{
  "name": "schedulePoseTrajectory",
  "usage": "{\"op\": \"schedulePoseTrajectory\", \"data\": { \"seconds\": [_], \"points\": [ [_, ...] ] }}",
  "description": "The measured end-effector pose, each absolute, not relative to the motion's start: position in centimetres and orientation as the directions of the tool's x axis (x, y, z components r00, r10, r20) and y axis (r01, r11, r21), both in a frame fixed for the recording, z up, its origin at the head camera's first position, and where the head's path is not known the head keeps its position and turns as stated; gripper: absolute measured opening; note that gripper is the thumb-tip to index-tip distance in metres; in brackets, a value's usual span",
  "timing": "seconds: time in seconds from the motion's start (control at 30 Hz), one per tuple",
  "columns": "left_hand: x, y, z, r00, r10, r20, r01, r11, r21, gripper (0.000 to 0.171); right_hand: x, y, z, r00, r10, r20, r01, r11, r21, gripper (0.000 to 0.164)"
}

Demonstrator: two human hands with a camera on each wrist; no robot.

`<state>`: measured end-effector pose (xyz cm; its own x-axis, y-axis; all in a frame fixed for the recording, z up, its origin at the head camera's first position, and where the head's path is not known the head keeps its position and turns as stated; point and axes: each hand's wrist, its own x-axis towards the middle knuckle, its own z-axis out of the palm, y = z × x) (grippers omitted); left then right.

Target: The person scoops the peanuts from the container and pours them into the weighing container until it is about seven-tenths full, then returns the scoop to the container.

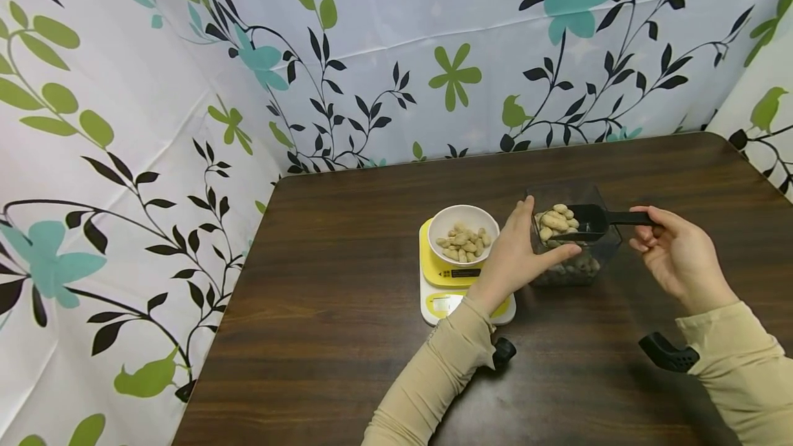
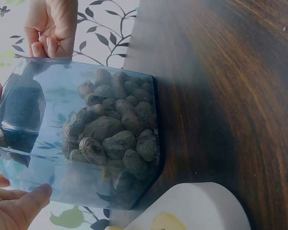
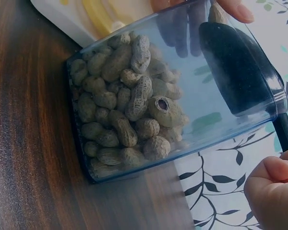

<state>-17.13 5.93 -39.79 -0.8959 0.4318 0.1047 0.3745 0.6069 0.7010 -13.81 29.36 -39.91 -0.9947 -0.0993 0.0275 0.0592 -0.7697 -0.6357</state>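
My right hand (image 1: pixel 678 253) grips the handle of a black scoop (image 1: pixel 591 219), which lies level in the mouth of a clear plastic container (image 1: pixel 610 243). Several unshelled peanuts (image 1: pixel 554 222) sit in the scoop. More peanuts (image 3: pixel 127 98) fill the container's lower part in the right wrist view. My left hand (image 1: pixel 517 253) holds the container near its rim, thumb (image 2: pixel 36 199) in front and fingers along the left side. Left of it, a white bowl (image 1: pixel 458 213) with peanuts stands on a yellow and white kitchen scale (image 1: pixel 442 274). My left forearm partly covers the scale's display.
Everything stands on a dark wooden table (image 1: pixel 334 274). A leaf-patterned cloth (image 1: pixel 396 54) hangs behind it and along both sides. A black wrist camera part (image 1: pixel 669 353) sticks out from the right sleeve, another (image 1: pixel 503 352) from the left.
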Motion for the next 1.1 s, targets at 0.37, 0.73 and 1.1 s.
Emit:
{"op": "schedulePoseTrajectory", "data": {
  "seconds": [0.37, 0.73, 1.1],
  "points": [
    [-17.14, 5.68, -39.74, -0.895, 0.43, 0.116, 0.382, 0.606, 0.698, 0.094, -13.8, 29.82, -40.19, -0.993, -0.113, 0.021, 0.087, -0.858, -0.506, 0.043],
    [-17.11, 5.69, -39.7, -0.896, 0.426, 0.123, 0.384, 0.605, 0.698, 0.093, -13.87, 29.89, -40.26, -0.994, -0.109, 0.018, 0.086, -0.87, -0.485, 0.043],
    [-17.03, 5.58, -39.48, -0.891, 0.428, 0.148, 0.408, 0.617, 0.673, 0.093, -13.77, 29.96, -39.85, -0.993, -0.113, 0.034, 0.085, -0.881, -0.466, 0.041]
  ]
}}
